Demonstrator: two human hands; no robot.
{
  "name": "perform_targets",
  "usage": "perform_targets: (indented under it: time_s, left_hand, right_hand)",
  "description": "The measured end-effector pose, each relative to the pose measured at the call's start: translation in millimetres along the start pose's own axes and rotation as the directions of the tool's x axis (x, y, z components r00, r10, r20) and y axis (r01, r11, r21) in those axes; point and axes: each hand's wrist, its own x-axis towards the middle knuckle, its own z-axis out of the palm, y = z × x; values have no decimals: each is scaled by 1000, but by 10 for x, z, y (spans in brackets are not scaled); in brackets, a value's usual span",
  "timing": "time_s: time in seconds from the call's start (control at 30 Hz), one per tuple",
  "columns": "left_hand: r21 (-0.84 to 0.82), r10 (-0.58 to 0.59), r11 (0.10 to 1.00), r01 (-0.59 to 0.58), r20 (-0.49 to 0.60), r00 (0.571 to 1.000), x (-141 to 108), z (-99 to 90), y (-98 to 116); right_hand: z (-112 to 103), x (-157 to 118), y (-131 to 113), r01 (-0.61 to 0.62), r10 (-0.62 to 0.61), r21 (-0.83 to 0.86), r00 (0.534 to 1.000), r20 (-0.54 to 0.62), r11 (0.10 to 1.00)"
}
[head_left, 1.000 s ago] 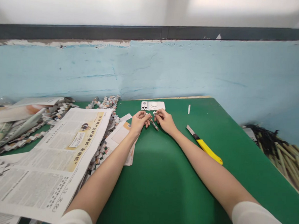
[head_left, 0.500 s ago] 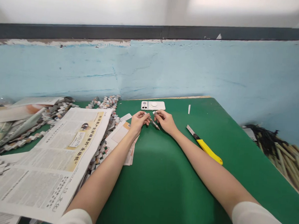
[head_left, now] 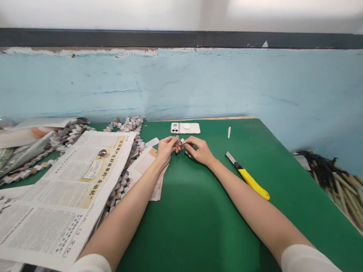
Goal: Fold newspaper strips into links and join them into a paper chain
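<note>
Near the far side of the green table, my left hand is closed in a pinch on a short folded-paper chain, which looks grey and white. My right hand meets it from the right, its fingers closed on a small folded paper piece against the chain. Fingers hide much of both. Just beyond the hands lies a white phone with a round disc on its back. A few loose paper sheets lie beside my left forearm.
A yellow-handled utility knife lies on the green table to the right, blade pointing away. Behind it is a narrow white paper strip. Newspaper and woven paper chains cover the left. Sticks stand beyond the right edge.
My right hand has moved slightly left and the small paper piece now meets the chain. The chain's lower end, which stuck out before, is now mostly behind my right fingers.
</note>
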Motion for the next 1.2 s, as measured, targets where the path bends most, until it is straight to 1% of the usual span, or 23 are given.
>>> perform_targets:
  time_s: [0.17,0.5,0.63,0.8,0.97,1.2]
  left_hand:
    - [19,-1,1000,1,-10,1000,-2,6,-1]
    - [37,10,999,-9,-1,1000,12,-14,-27]
    - [45,19,999,-19,3,1000,21,-26,-50]
    - [59,21,998,-21,-2,1000,11,-22,-46]
    - [66,19,998,-20,7,1000,17,-29,-56]
    - [98,16,995,-18,18,1000,15,-29,-56]
  right_hand:
    - [12,-16,29,82,-82,-49,997,7,995]
    - [22,-26,43,152,-146,-181,988,50,972]
    - [24,-28,27,147,-134,-204,988,77,968]
    - [35,-26,25,136,-126,-195,990,64,971]
    - [35,-17,42,160,-156,-199,987,38,967]
    - [30,-10,55,173,-164,-245,985,56,954]
